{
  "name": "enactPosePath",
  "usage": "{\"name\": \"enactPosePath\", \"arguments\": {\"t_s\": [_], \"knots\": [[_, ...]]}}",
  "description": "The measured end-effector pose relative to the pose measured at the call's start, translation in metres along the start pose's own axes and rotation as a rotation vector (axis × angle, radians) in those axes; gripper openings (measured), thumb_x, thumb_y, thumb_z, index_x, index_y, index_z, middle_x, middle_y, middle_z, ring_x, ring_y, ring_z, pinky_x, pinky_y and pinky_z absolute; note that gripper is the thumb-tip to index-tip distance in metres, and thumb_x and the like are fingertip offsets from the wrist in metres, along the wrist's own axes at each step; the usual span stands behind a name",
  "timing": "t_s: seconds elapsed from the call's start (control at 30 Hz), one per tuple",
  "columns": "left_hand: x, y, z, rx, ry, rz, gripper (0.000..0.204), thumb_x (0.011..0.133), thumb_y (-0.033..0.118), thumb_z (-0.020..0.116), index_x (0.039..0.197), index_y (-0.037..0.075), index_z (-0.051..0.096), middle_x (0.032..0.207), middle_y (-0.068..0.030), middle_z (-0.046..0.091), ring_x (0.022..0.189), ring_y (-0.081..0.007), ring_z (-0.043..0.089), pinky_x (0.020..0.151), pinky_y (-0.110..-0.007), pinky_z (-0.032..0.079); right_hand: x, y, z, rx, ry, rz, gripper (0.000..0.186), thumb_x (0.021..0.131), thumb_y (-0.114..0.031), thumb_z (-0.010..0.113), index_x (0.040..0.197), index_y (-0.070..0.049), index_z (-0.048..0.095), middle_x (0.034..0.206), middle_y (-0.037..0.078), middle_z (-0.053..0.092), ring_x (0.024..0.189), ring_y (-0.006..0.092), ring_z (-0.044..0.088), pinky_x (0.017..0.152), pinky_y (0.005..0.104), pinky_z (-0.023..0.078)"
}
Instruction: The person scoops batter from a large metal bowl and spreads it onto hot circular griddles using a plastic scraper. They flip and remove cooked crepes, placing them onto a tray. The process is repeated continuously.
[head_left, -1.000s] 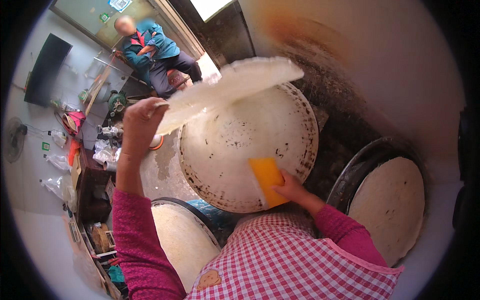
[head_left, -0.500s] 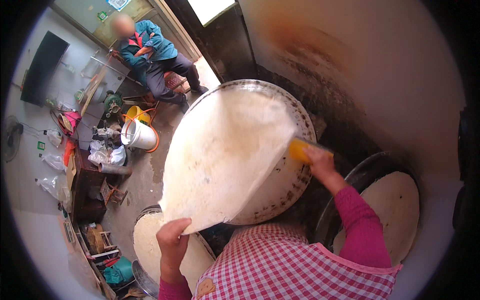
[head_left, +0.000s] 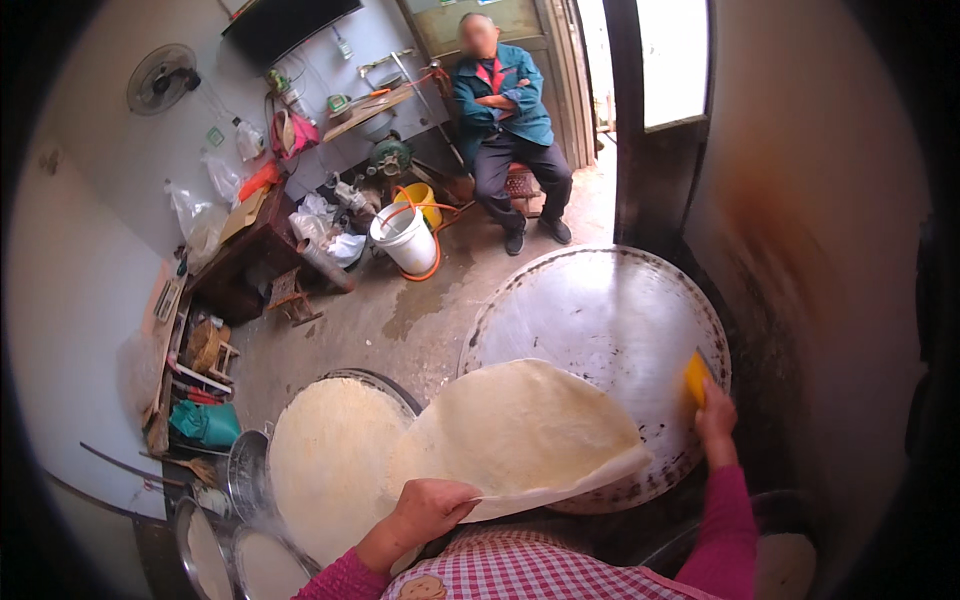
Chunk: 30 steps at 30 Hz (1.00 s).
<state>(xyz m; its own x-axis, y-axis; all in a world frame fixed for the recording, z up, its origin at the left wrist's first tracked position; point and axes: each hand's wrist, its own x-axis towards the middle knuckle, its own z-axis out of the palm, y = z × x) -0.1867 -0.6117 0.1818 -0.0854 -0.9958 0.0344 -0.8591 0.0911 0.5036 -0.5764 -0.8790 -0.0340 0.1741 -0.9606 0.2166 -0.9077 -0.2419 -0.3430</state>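
Left hand (head_left: 432,508) pinches sheet (head_left: 525,430) edge; right hand (head_left: 715,415) grips scraper (head_left: 695,380).
Sheet fans beyond left fingers (head_left: 455,491), long axis roughly left-right, tip pointing right over griddle (head_left: 590,325).

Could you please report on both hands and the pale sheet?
Left hand pinching pale sheet by near edge. Right hand gripping yellow scraper near right rim of griddle. Sheet partly hiding griddle. Seated person apart, beyond griddle.
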Motion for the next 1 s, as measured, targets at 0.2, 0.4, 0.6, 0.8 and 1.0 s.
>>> {"name": "enactPosePath", "arguments": {"t_s": [0.2,0.4,0.6,0.8,1.0], "knots": [[-0.047,-0.004,-0.011,-0.070,0.041,0.100,0.008,0.074,0.015,0.061,0.080,0.010,0.062,0.068,-0.0080,0.060,0.059,-0.0269,0.058,0.050,-0.035,0.046,-0.105,-0.061,-0.027,-0.008,-0.155,0.242,0.053,0.065,-0.006,0.056,0.118,-0.008,0.049,0.107,0.014,0.057,0.094,0.0320,0.056,0.078,0.0384,0.047],[-0.131,0.000,-0.022,-0.189,0.202,0.379,0.005,0.074,0.013,0.061,0.076,0.009,0.059,0.061,-0.0089,0.056,0.056,-0.0273,0.057,0.047,-0.035,0.045,-0.221,-0.115,-0.002,0.964,0.114,0.419,0.037,0.071,-0.007,0.053,0.107,0.000,0.051,0.093,0.009,0.059,0.077,0.0202,0.059,0.070,0.0308,0.048],[-0.230,0.013,-0.034,-0.231,0.257,0.537,0.005,0.075,0.012,0.058,0.073,0.009,0.055,0.061,-0.0091,0.055,0.056,-0.0277,0.057,0.046,-0.035,0.045,-0.331,-0.239,0.050,1.679,0.024,0.757,0.041,0.078,-0.008,0.050,0.118,-0.001,0.044,0.104,0.010,0.052,0.086,0.0236,0.054,0.076,0.0368,0.047],[-0.320,0.014,-0.058,-0.382,0.276,0.508,0.011,0.077,0.015,0.056,0.071,0.007,0.051,0.061,-0.0121,0.052,0.059,-0.0315,0.055,0.050,-0.039,0.043,-0.387,-0.318,0.038,1.727,-0.244,0.635,0.042,0.082,-0.017,0.049,0.120,0.000,0.041,0.108,0.011,0.050,0.094,0.0237,0.051,0.082,0.0363,0.043],[-0.380,0.019,-0.067,-0.506,0.396,0.392,0.012,0.068,0.014,0.055,0.061,0.004,0.055,0.061,-0.0166,0.053,0.059,-0.0351,0.053,0.053,-0.041,0.042,-0.456,-0.371,-0.001,1.709,-0.667,0.513,0.046,0.085,-0.025,0.048,0.121,0.001,0.039,0.112,0.012,0.048,0.101,0.0239,0.047,0.088,0.0358,0.039]]}}
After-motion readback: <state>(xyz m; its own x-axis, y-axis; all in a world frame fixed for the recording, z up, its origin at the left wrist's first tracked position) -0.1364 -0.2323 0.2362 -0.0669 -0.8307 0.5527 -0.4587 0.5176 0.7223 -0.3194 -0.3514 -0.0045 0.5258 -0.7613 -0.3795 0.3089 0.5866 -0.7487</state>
